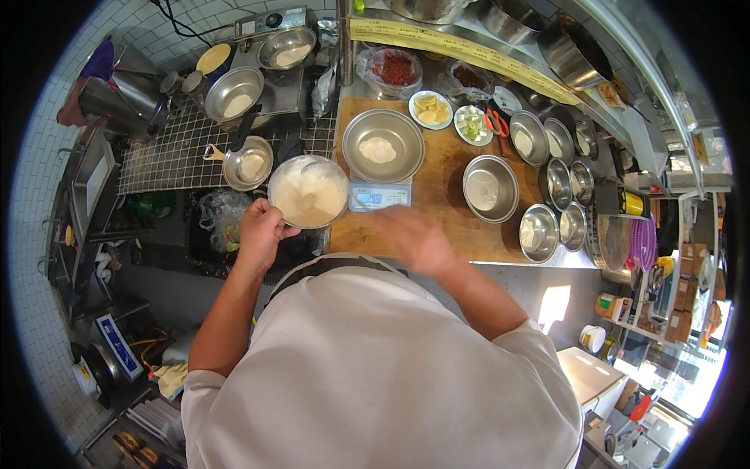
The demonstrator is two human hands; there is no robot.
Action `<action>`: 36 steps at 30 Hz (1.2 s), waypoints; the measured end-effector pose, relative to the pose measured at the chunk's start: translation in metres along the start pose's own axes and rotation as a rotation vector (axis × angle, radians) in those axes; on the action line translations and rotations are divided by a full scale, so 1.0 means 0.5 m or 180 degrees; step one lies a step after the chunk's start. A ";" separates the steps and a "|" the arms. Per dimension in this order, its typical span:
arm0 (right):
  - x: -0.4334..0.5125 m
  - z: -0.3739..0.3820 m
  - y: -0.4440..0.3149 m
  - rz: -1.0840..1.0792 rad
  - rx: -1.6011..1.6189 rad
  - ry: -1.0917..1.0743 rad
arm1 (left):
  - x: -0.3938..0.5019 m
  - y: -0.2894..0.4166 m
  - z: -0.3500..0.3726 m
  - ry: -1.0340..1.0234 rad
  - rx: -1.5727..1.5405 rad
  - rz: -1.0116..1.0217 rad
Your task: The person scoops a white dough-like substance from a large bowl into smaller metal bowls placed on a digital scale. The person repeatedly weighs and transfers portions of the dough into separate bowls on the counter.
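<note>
My left hand (262,233) grips the near left rim of a metal bowl of pale flour-like powder (309,192), held at the left edge of the wooden board. My right hand (410,237) is blurred and hovers over the board's near edge; its fingers are too blurred to read. Just beyond it, a digital kitchen scale (379,197) with a lit display carries a wide steel bowl (383,146) holding a mound of white powder. Farther right on the board stands a steel bowl (490,189) with a little pale powder in its bottom.
Several small steel bowls (539,233) with powder line the right side. Plates of sliced ginger (430,110) and chopped scallion (473,125), orange-handled scissors (497,122) and a bag-lined bowl of red flakes (396,69) stand at the back. Left, a wire rack (170,152) borders more bowls, one with a black handle.
</note>
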State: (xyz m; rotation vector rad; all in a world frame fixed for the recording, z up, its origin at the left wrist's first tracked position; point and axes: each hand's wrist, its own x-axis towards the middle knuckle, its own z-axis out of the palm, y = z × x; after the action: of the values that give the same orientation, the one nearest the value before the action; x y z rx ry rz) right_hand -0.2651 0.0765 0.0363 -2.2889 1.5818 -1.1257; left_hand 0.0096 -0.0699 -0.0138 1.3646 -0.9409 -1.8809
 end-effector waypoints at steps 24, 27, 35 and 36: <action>-0.030 0.183 0.331 0.3606 0.0971 0.1192 | -0.174 0.025 -0.341 0.0432 -0.1021 0.0327; 0.073 0.167 0.223 0.2423 -0.0174 0.0963 | -0.214 0.025 -0.415 0.0695 -0.1090 0.0380; 0.306 0.594 -0.060 0.3762 0.2612 -0.1166 | -0.285 0.054 -0.570 0.1575 -0.1296 0.0819; 0.324 0.701 -0.070 0.3966 0.2834 -0.1172 | -0.292 0.067 -0.567 0.1786 -0.1265 0.0851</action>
State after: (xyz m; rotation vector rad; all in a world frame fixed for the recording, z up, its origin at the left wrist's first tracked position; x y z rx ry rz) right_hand 0.0136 -0.1466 -0.1146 -0.6269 1.4441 -0.7026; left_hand 0.3237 -0.0225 0.0294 1.3324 -0.4112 -1.2879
